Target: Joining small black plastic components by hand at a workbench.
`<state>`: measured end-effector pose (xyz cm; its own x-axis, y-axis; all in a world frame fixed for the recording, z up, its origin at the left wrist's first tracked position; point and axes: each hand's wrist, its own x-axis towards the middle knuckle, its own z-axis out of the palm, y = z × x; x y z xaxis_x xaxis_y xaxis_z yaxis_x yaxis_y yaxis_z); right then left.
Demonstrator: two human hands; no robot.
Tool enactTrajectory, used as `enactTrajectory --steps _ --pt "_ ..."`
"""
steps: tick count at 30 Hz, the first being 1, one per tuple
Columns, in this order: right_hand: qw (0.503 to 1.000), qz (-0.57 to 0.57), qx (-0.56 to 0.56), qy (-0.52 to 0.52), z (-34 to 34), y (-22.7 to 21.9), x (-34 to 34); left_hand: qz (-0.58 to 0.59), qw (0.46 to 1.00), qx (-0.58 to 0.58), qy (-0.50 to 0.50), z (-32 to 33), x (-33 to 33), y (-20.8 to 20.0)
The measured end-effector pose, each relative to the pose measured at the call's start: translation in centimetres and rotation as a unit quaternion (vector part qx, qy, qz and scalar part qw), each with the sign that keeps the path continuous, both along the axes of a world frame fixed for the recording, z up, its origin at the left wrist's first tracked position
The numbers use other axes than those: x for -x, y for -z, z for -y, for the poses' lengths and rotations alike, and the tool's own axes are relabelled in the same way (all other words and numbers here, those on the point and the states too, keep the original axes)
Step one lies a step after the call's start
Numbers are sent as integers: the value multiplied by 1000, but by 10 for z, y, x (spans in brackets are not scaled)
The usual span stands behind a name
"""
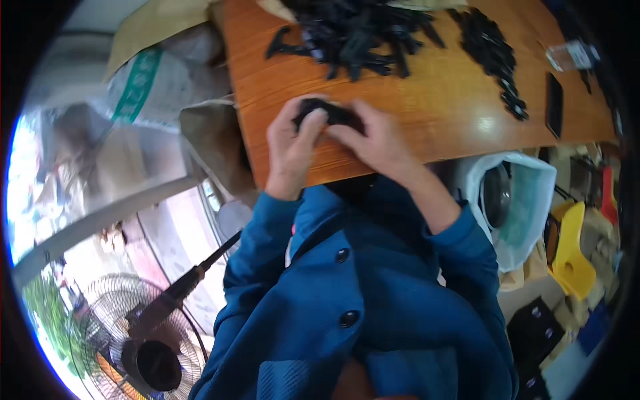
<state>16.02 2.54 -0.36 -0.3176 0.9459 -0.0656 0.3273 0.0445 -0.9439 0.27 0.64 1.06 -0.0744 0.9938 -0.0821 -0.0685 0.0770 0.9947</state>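
Observation:
Over the near edge of the wooden table, both hands are closed around one small black part (pixel 312 107). My left hand (pixel 293 143) grips its left end, with the thumb laid across the top. My right hand (pixel 377 137) pinches the right end and is slightly blurred. The fingers cover much of the part, so its exact kind cannot be made out. Just beyond the hands lies a heap of black plastic pieces (pixel 360 40), some T-shaped. A long row of similar black pieces (pixel 490 50) runs along the table to the right.
The wooden table (pixel 427 100) carries a dark flat phone-like object (pixel 554 105) and a clear container (pixel 570 57) at right. A white-lined bag (pixel 533 180) stands below its near right edge, beside a yellow chair (pixel 573 253). Bags (pixel 160 87) are at left; a fan (pixel 143 340) stands lower left.

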Motion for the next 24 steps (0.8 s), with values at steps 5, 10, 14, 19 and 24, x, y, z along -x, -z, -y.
enactTrajectory --steps 5,10,14,19,24 --pt "992 -116 -16 40 -13 15 3 110 994 14 -26 -17 -10 19" --pt "998 -59 20 9 -30 18 -16 107 993 54 5 -38 -15 18" --pt "998 40 -42 -1 -40 -4 -69 -63 994 84 11 -39 4 7" --pt "847 355 -364 156 -111 10 -163 -456 885 -88 43 -31 27 11" --pt "805 499 -301 111 -138 11 -195 -547 816 -178 48 -58 41 3"
